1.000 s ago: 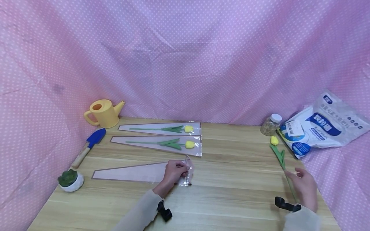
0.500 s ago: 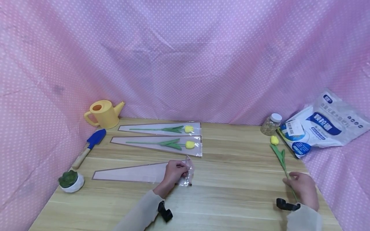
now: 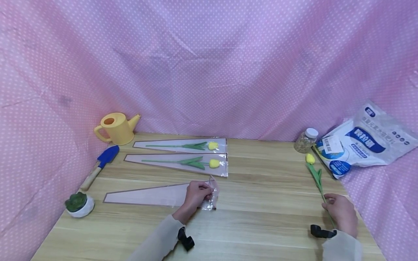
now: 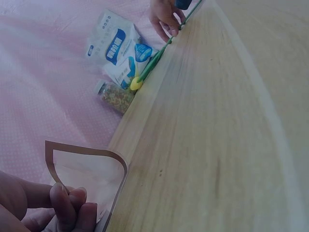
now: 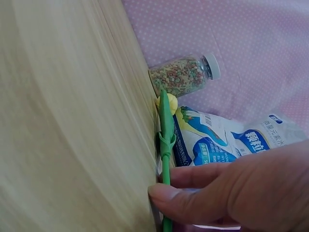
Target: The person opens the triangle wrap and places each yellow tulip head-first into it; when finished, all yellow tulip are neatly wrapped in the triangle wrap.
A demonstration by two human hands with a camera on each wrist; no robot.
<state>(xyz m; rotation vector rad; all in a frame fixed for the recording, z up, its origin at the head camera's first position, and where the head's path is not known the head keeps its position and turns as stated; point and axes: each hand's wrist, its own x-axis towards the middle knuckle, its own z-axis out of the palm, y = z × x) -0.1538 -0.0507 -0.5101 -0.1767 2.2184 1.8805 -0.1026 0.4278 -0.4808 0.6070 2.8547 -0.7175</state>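
Observation:
My left hand pinches the upper film at the wide end of a flat, tapered flower sleeve. In the left wrist view the sleeve's brown-edged mouth gapes beside the fingers. At the table's right, my right hand pinches the green stem of a yellow tulip between thumb and fingers. The bloom points away toward the jar, and the tulip lies along the tabletop. The right wrist view shows the thumb against the stem; the other fingers are partly hidden.
Behind the sleeve lie two sleeved tulips. A yellow watering can, blue trowel and potted succulent line the left. At the right stand a lidded jar of granules and a fertilizer bag. Pink cloth hangs behind.
My right hand has come down onto the tulip's stem, its fingers going from spread to pinching it. The left hand and the sleeve stay where they were.

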